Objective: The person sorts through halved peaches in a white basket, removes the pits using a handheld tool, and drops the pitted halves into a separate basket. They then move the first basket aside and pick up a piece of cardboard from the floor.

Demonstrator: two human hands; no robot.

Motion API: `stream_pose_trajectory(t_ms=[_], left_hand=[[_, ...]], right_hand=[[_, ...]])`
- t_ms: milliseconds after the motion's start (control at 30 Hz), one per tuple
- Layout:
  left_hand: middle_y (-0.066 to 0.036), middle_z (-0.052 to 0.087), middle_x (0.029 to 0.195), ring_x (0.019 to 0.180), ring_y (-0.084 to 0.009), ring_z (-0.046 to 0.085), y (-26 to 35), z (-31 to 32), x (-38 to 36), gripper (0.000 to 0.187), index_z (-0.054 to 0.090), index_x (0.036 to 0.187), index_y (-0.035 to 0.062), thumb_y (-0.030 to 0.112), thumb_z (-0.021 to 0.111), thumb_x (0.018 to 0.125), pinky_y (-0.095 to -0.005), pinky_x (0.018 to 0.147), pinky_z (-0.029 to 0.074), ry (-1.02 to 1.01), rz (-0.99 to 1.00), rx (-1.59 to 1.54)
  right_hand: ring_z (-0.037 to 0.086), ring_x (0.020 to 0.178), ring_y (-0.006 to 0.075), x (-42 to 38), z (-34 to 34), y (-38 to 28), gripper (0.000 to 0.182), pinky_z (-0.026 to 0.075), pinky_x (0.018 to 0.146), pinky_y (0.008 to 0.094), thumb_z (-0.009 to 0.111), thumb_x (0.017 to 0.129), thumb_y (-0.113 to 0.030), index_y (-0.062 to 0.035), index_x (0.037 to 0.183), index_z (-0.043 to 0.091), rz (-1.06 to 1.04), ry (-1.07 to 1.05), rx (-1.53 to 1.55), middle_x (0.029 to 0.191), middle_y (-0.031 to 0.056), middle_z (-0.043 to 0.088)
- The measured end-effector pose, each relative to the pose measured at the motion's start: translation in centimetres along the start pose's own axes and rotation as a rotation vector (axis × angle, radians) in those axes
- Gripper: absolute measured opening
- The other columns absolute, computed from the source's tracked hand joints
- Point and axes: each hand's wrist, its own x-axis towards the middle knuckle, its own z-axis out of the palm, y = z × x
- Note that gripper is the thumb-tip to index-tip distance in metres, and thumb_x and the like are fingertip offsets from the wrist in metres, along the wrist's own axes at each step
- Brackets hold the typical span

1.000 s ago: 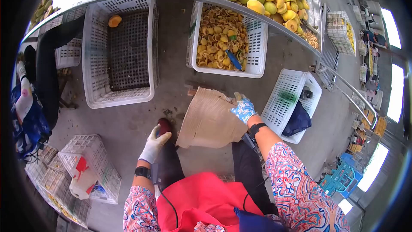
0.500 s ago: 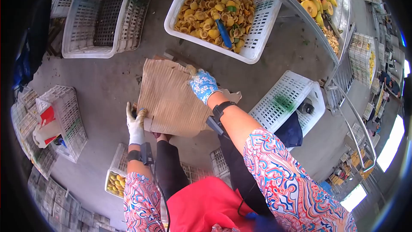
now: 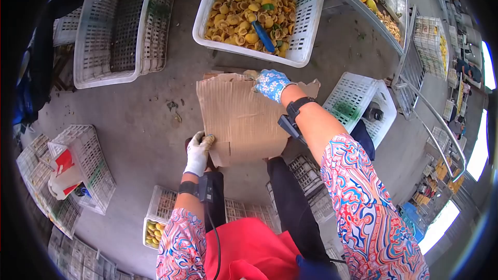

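Note:
A flat sheet of brown cardboard point(image 3: 244, 119) with torn edges is held between my hands above the floor, in front of my legs. My left hand point(image 3: 198, 150), in a white glove, grips its lower left edge. At the top right edge, my right hand point(image 3: 271, 84), in a blue flowered glove, is closed on the cardboard. Beyond the sheet stands a white crate point(image 3: 202, 41) full of cut yellow-orange fruit pieces, with a blue-handled tool point(image 3: 263, 37) lying on them.
Empty-looking stacked crates point(image 3: 106, 79) stand at upper left, one holding an orange piece. A white crate point(image 3: 340, 91) with dark cloth lies at right, below a metal table point(image 3: 358, 5) with yellow fruit. Crates point(image 3: 98, 176) sit at left; people point(image 3: 469, 70) are far right.
The cardboard and both hands have shifted right in the view, and the sheet is more level. Both hands still hold it. The surroundings have shifted slightly with the camera.

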Motion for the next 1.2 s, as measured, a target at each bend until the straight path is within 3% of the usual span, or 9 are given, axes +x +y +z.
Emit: stream_pose_trajectory(t_ms=[367,500,567,633,733,800,1033,1100,1200], left_hand=[[-0.021,0.050,0.137,0.127,-0.0272,0.049,0.0,20.4,-5.6,0.075,0.026,0.147,-0.0006,0.029,0.060,0.086,-0.0302,0.104,0.039,-0.559,-0.108,0.389],[-0.019,0.059,0.125,0.107,-0.0255,0.061,5.2,18.2,-4.8,0.065,0.044,0.139,0.0026,0.031,0.066,0.085,-0.0333,0.094,0.047,-0.350,-0.102,0.148],[-0.009,0.064,0.108,0.091,-0.0112,0.057,7.0,14.8,-3.3,0.054,0.048,0.136,0.0052,0.027,0.064,0.090,-0.0253,0.076,0.048,-0.257,0.104,0.289],[-0.007,0.063,0.108,0.087,-0.0097,0.056,11.3,11.4,-2.3,0.052,0.051,0.135,0.0070,0.026,0.066,0.089,-0.0239,0.072,0.047,-0.198,0.143,0.310],[-0.005,0.061,0.111,0.089,-0.0093,0.056,17.7,9.4,-1.5,0.046,0.050,0.133,0.0022,0.019,0.062,0.092,-0.0234,0.075,0.046,-0.103,0.077,0.010],[-0.006,0.061,0.111,0.093,-0.0100,0.056,20.0,9.1,-0.2,0.046,0.048,0.134,0.0001,0.017,0.061,0.093,-0.0240,0.081,0.046,-0.105,0.131,-0.013],[-0.006,0.062,0.104,0.086,-0.0117,0.053,25.8,10.1,3.0,0.046,0.052,0.131,0.0026,0.023,0.062,0.091,-0.0265,0.079,0.046,-0.263,0.172,0.280],[-0.016,0.064,0.116,0.108,-0.0217,0.061,27.0,8.8,4.1,0.044,0.053,0.128,0.0003,0.023,0.061,0.091,-0.0318,0.094,0.045,-0.321,0.216,0.274],[-0.012,0.065,0.112,0.100,-0.0146,0.061,33.8,6.6,4.8,0.037,0.058,0.124,-0.0004,0.014,0.062,0.090,-0.0275,0.087,0.048,-0.281,0.438,0.400]], right_hand=[[0.057,0.112,0.0348,-4.1,-2.4,18.9,0.051,0.045,0.093,0.0480,0.067,0.081,-0.034,-0.0087,0.124,0.058,0.004,-0.053,-0.328,0.121,0.0162,0.060],[0.055,0.114,0.0343,-6.2,-3.7,19.1,0.052,0.046,0.093,0.0476,0.067,0.081,-0.030,-0.0171,0.130,0.054,-0.042,0.180,-0.245,0.123,0.0141,0.058],[0.055,0.113,0.0341,-7.2,-5.6,17.3,0.046,0.047,0.091,0.0478,0.064,0.082,-0.025,-0.0140,0.126,0.056,0.075,0.098,-0.295,0.120,0.0134,0.059],[0.057,0.108,0.0347,-7.6,-6.3,15.6,0.040,0.048,0.090,0.0479,0.060,0.082,-0.021,-0.0108,0.121,0.058,0.045,0.421,-0.110,0.116,0.0144,0.061],[0.061,0.097,0.0349,-4.3,-6.1,11.3,0.027,0.049,0.087,0.0444,0.055,0.083,-0.022,-0.0029,0.097,0.067,-0.130,0.580,0.087,0.102,0.0195,0.064],[0.058,0.102,0.0394,-2.1,-9.0,7.2,0.035,0.047,0.091,0.0453,0.054,0.086,-0.023,-0.0021,0.113,0.061,0.004,0.241,0.331,0.108,0.0237,0.062],[0.063,0.097,0.0375,11.0,-5.9,3.9,0.034,0.051,0.084,0.0467,0.060,0.084,-0.028,-0.0057,0.110,0.063,0.271,0.240,0.284,0.103,0.0211,0.065],[0.063,0.096,0.0391,11.9,-5.3,4.3,0.036,0.051,0.084,0.0473,0.058,0.085,-0.024,-0.0047,0.115,0.060,0.261,0.345,0.347,0.101,0.0219,0.065],[0.062,0.095,0.0404,6.9,-8.7,2.7,0.039,0.051,0.082,0.0483,0.054,0.087,-0.022,-0.0032,0.121,0.054,0.325,0.400,0.409,0.099,0.0231,0.066]])
